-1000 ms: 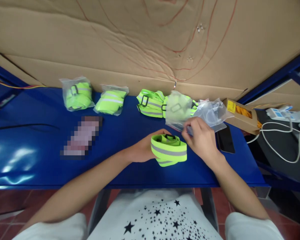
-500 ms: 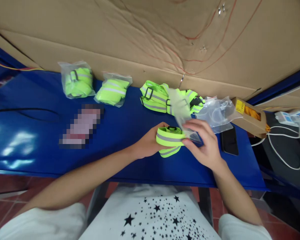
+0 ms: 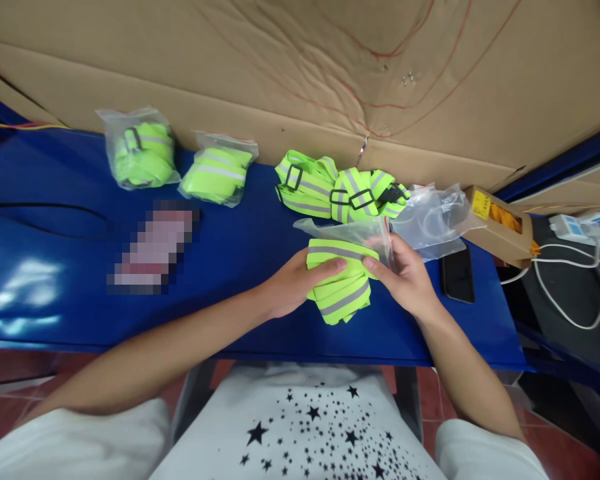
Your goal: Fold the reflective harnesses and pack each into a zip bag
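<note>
A folded neon-yellow reflective strap [image 3: 341, 288] with grey stripes is between my two hands, above the blue table. My left hand [image 3: 300, 283] is closed on its left side, thumb pressed on the front. With thumb and fingers my right hand [image 3: 403, 273] pinches the strap's upper right end. A clear zip bag [image 3: 347, 231] with a red seal line is also in my right hand's fingers, lying along the back of the strap. Just behind, a loose pile of the same straps [image 3: 325, 190] with black buckles lies by the cardboard.
Two filled bags, a left bag [image 3: 145, 157] and a right bag [image 3: 220, 170], stand at the back left. A blurred-out phone-shaped object [image 3: 155, 247] lies before them. Clear bags [image 3: 437, 217], a cardboard box [image 3: 503, 230] and a black phone [image 3: 457, 273] are on the right.
The strap has turned from a coiled edge view to a flatter face. The clear bag has swung from upright to lying sideways behind it. My right hand has shifted slightly.
</note>
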`<state>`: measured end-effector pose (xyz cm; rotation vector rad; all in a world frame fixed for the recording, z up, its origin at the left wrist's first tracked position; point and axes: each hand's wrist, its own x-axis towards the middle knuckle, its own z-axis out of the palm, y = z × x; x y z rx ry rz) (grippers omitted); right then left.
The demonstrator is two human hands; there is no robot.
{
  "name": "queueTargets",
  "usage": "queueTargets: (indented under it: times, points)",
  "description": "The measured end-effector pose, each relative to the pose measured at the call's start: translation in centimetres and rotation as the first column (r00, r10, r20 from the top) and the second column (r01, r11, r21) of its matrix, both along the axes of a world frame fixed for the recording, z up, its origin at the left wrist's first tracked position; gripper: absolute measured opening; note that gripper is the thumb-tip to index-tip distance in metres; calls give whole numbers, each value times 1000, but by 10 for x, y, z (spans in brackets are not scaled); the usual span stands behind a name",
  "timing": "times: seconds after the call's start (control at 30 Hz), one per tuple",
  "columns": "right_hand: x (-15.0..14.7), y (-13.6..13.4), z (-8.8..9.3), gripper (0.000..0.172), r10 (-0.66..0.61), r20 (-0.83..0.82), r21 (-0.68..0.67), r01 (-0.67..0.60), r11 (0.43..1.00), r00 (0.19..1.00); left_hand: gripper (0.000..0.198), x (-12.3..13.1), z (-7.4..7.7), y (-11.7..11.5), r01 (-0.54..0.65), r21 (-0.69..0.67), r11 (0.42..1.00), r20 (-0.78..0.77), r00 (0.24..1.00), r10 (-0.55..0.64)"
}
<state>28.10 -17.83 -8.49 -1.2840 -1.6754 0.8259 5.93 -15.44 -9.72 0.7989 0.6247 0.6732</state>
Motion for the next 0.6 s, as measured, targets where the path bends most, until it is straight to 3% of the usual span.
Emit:
queueTargets:
  times: [0.1, 0.2, 0.33, 0.43, 0.53, 0.6]
  points:
    - [-7, -2, 0, 16, -77, 94, 139, 64, 988, 993, 39, -1, 2, 2, -61, 130, 990, -56, 996, 69]
    - [-12, -7, 1, 13, -211, 219, 342, 128, 931, 953, 37, -2, 3, 4, -88, 252, 964, -92, 989, 114]
    - [-13, -11, -2, 16, -372, 296, 509, 184, 841, 880, 40, -3, 2, 2, 1, 312, 950, -102, 994, 33]
    - [-15, -14, -4, 30, -385, 394, 613, 73, 787, 835, 39, -2, 2, -3, -30, 413, 910, -97, 992, 77]
    - [-14, -17, -3, 42, -347, 561, 595, -74, 801, 751, 36, -1, 3, -7, -86, 527, 846, -117, 978, 172]
    - [-9, -20, -1, 43, -377, 520, 592, -5, 806, 766, 35, -1, 4, -8, -98, 558, 824, -156, 963, 220]
